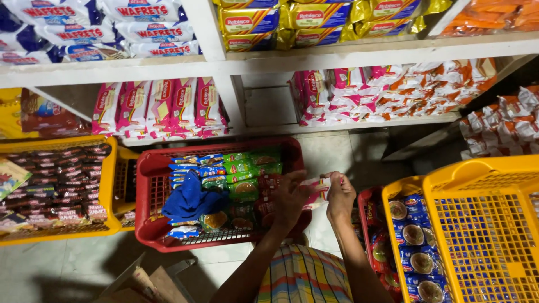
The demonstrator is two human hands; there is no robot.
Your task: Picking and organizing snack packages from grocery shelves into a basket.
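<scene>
Though fingers hide it, a pink-and-white packet [321,188] between left hand [289,199] and right hand [340,196].

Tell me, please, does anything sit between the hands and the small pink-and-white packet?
Nothing visible does: the left hand and right hand both already grip the small pink-and-white packet, above the right end of the red basket.

A basket of snack packs [151,185] sits on the floor [50,269] before the shelves [224,67], a cloth [188,199] lying in it. Another basket [112,185] stands to its left, two more [483,185] to its right. Both hands meet on a small packet [319,188] above its right edge.
</scene>
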